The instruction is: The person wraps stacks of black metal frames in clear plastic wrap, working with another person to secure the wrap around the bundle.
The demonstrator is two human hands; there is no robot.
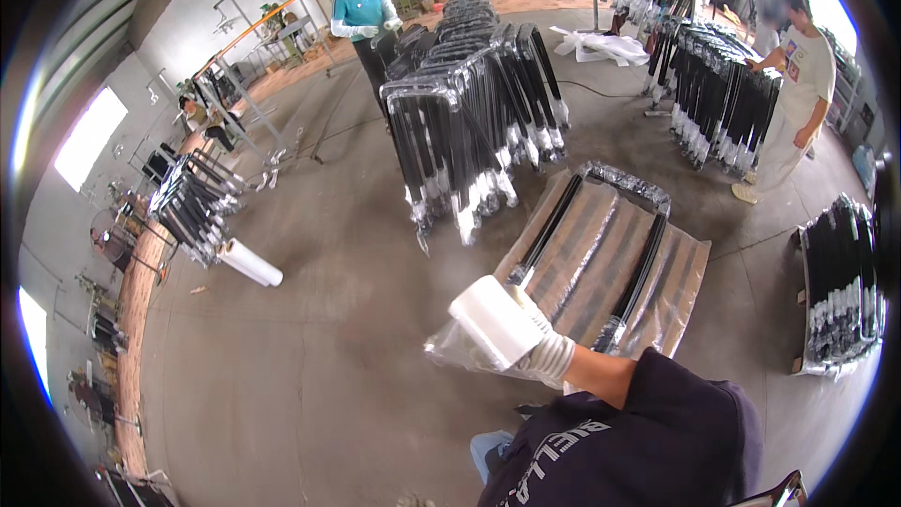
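White-gloved hand [542, 349] gripping roll of clear stretch film [495, 319] at lower centre of frame, loose film trailing down-left. Which hand it is, can't really tell; other hand not showing. Roll hovering just beside black metal frame [601, 253] lying on cardboard sheet [690, 268] right of centre. Second film roll [250, 262] lying on floor at left, well apart.

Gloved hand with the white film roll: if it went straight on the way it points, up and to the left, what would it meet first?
Probably nothing near: the gloved hand holds the white roll of stretch film aimed over bare grey concrete floor. Farther along lies another white roll, though depth is unclear.
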